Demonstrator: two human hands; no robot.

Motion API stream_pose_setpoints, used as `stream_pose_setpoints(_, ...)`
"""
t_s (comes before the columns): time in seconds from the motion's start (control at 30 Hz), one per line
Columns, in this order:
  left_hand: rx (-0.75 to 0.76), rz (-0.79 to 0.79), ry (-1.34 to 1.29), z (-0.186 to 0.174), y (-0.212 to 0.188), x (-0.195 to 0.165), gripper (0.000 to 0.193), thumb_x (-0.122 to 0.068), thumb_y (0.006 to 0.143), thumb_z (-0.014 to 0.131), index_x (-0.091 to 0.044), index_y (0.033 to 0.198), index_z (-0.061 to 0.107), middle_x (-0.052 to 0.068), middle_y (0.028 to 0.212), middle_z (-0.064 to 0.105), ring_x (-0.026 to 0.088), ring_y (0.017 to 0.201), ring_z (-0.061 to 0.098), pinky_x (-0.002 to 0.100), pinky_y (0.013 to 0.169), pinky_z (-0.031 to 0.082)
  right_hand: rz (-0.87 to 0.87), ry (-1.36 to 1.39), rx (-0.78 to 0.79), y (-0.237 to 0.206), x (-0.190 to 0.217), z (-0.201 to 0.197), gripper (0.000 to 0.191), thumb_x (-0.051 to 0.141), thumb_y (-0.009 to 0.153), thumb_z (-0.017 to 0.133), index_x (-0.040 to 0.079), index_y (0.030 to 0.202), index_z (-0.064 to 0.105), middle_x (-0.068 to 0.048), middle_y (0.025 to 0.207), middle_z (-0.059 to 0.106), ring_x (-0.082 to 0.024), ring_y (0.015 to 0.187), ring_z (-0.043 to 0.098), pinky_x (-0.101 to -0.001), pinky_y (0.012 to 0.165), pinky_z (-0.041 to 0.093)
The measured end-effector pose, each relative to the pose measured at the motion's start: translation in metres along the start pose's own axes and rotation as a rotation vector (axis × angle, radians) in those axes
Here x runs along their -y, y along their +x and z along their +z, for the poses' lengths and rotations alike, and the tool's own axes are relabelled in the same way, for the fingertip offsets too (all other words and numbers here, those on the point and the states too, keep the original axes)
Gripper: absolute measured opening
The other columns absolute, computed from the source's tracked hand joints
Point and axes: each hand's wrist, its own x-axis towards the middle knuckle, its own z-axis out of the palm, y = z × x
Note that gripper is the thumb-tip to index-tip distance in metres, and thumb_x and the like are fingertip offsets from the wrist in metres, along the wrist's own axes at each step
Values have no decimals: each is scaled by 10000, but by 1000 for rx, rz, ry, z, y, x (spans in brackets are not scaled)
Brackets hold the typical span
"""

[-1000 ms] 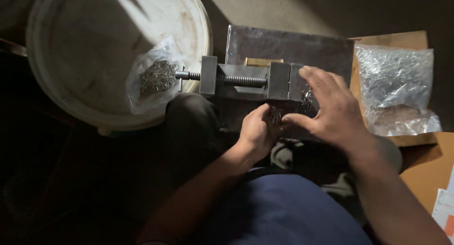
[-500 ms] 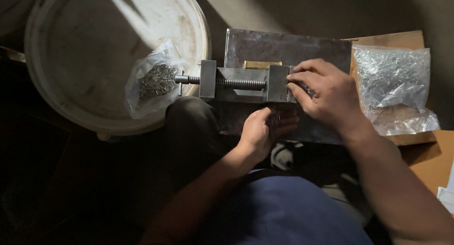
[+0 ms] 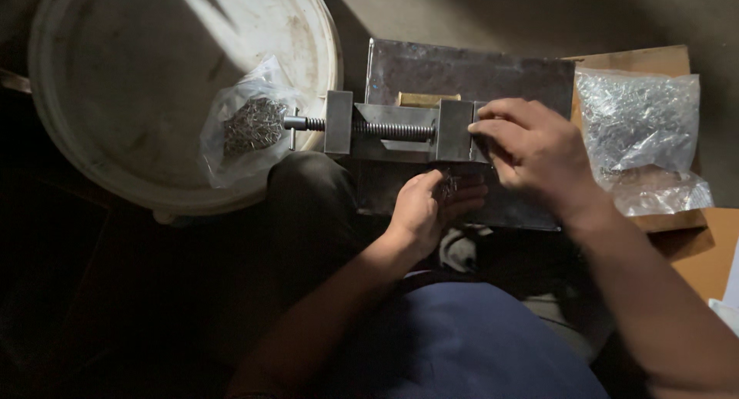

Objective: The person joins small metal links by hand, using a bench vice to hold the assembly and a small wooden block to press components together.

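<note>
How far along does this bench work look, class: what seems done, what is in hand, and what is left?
Done, it seems: a plastic bag of small metal pieces lies on the white bucket lid.

In hand: the right hand rests on the end block of the small vise, while the left hand cups a few small dark pieces.

Left, probably: the fuller bag of shiny pieces on the cardboard.
</note>
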Motion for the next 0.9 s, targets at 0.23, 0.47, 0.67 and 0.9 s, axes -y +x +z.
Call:
stream_pose_setpoints(0.23,-20,-28,-19,-7,0,4,436,-227,1080,326,69,1249,597,220,1166,681,351,1044,683,481,950,561,79,84,-60,-29,28,7,419,-43,777,706,66,1182,724,-66,1254,680,-291,1086,667,-385,964,566)
stream_pose_setpoints(0.47,-1,-27,-37,-10,-2,8,411,-193,1075,346,78,1233,613,210,1166,686,327,1052,697,471,975,561,149,113,-68,-53,42,12,377,-62,814,692,61,1169,726,-86,1251,694,-281,1093,672,-372,960,559)
stream_pose_setpoints(0.67,31,8,2,-7,-1,5,392,-164,1068,367,100,1201,625,224,1163,689,334,1052,693,481,985,557,403,569,-209,-94,24,30,229,-38,980,636,15,1198,684,-61,1201,677,-127,1071,661,-252,955,540)
stream_pose_setpoints(0.9,-42,43,101,2,4,11,329,-156,1073,417,79,1166,627,216,1153,693,336,1066,694,501,980,570,710,932,-228,-141,-11,66,190,28,999,689,15,1187,709,23,924,605,-41,749,503,-198,671,392)
